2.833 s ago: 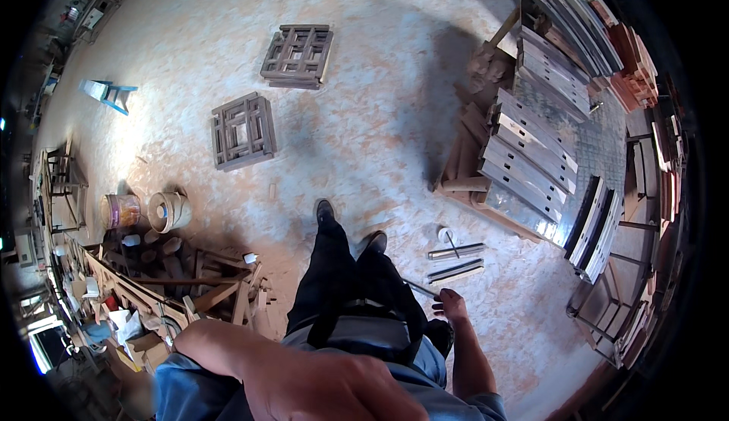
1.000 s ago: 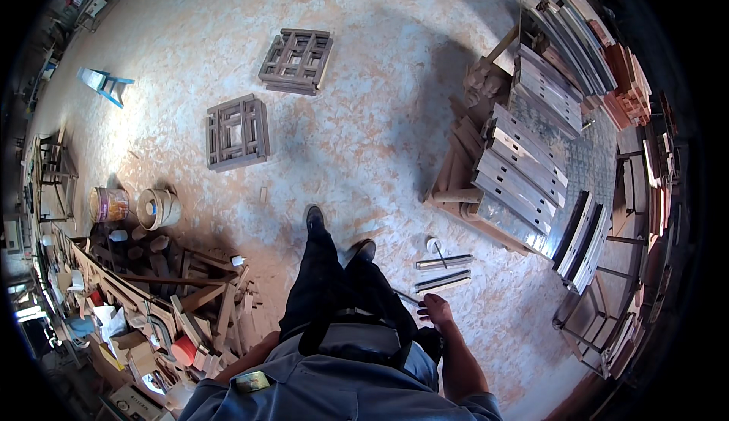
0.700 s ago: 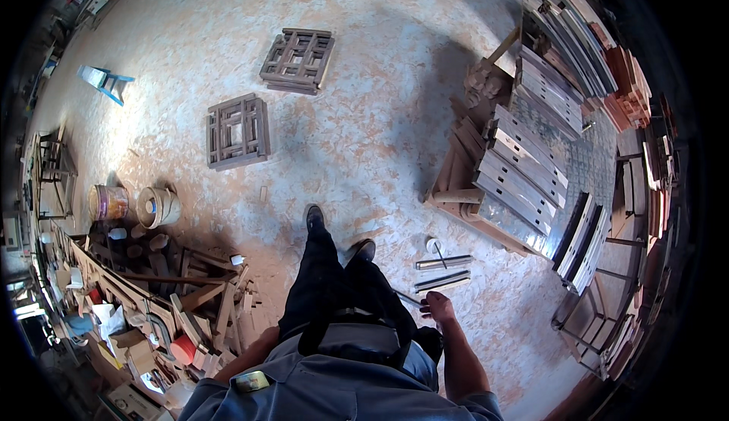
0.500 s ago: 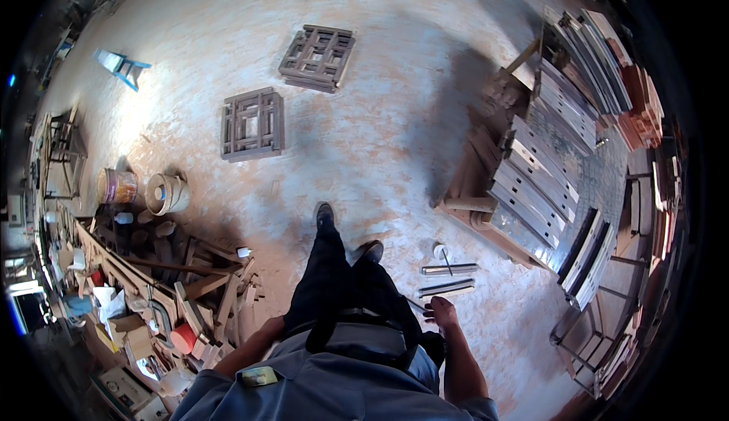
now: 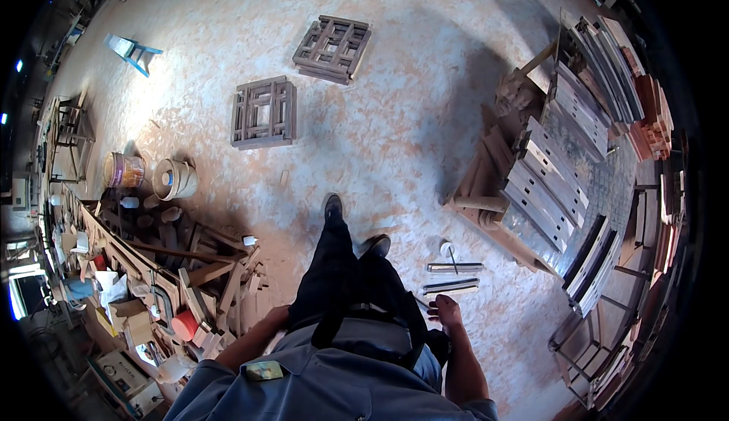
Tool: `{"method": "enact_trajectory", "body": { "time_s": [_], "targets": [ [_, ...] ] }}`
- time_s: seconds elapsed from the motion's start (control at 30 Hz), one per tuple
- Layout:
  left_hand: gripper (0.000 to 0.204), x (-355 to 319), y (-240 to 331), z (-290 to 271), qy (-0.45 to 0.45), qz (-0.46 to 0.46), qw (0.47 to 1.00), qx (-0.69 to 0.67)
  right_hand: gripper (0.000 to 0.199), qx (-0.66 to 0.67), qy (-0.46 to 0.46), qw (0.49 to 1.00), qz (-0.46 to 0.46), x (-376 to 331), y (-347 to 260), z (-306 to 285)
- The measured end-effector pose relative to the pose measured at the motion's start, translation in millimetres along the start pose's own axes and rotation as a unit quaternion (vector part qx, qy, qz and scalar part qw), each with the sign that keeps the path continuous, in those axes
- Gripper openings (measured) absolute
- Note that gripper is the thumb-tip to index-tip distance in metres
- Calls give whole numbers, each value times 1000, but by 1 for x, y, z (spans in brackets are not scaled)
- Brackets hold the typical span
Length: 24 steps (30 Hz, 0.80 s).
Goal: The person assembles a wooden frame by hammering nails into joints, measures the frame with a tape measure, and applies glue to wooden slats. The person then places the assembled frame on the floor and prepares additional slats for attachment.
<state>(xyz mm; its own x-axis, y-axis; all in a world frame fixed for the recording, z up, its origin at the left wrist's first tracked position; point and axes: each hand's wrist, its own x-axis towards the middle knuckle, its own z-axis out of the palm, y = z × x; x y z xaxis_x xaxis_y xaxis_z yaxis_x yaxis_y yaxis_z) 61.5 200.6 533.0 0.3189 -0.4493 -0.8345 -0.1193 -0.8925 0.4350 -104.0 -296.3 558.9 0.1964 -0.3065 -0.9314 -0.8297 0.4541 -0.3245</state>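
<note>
My right hand (image 5: pixel 446 312) hangs beside my right thigh, its fingers slightly bent and apart. A thin grey bar (image 5: pixel 421 303) shows close to its fingertips; whether they touch is unclear. On the floor just beyond lie two narrow dark strips, a farther strip (image 5: pixel 455 268) and a nearer strip (image 5: pixel 453 286). A thin dark stick (image 5: pixel 453 258) rises from a small white container (image 5: pixel 446 248) beside them. At my left hip rests my left hand (image 5: pixel 276 318), its fingers hidden against the dark trousers.
Two dark wooden lattice frames, a nearer frame (image 5: pixel 263 112) and a farther frame (image 5: pixel 332 49), lie ahead. A low table (image 5: pixel 558 265) with slotted boards (image 5: pixel 541 186) stands right. Left are buckets (image 5: pixel 176 179), a scrap-wood pile (image 5: pixel 209 273) and a blue stand (image 5: pixel 135 52).
The floor and the things on it have shifted slightly right in view, the far ones also upward. Both arms stay low at my sides.
</note>
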Motion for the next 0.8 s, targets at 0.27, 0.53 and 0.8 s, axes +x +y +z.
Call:
{"method": "enact_trajectory", "body": {
  "time_s": [0.27, 0.53, 0.8],
  "targets": [
    [31, 1, -9, 5, -6, 0, 1000, -2, 36, 4, -13, 1000, -11, 4, 6, 0],
    [34, 3, -3, -3, -31, -82, 995, -52, 38, 2, -10, 1000, -4, 15, 14, -6],
    [44, -14, 19, -31, -24, 44, 997, 54, 41, 9, -19, 1000, 3, 19, 22, -9]
  ]
}}
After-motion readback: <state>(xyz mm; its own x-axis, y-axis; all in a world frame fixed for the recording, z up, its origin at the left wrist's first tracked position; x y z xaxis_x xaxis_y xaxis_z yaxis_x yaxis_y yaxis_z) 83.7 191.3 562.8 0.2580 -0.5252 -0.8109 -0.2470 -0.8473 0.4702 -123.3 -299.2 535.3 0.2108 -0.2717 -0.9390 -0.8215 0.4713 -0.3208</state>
